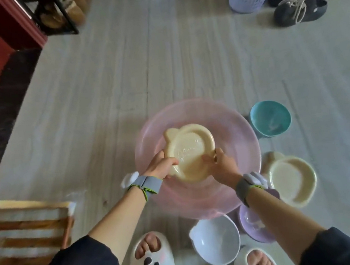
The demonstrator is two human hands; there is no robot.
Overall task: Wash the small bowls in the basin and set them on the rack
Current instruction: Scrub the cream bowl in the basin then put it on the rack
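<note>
The cream bowl (190, 152) with two ear-like tabs is sitting inside the pink basin (239, 153), tilted so its broad face is turning up toward the camera. Its long axis is running from the eared end, far and to the left, back toward the person. Both hands are gripping it by the near rim: the left hand (161, 166) is curling round the near-left edge, and the right hand (222, 162) is pinching the near-right edge. Faint raised marks are showing near the bowl's middle, but they are too blurred to read; no other writing or brand is showing anywhere.

The wooden rack (27, 232) is lying on the floor (100, 86) well to the left of the basin, so the left hand is the nearer one for setting the bowl down there. A teal bowl (271, 119), a second cream bowl (291, 179), a purple bowl (253, 225) and a white bowl (216, 240) are waiting on the basin's right and near sides, probably unwashed.
</note>
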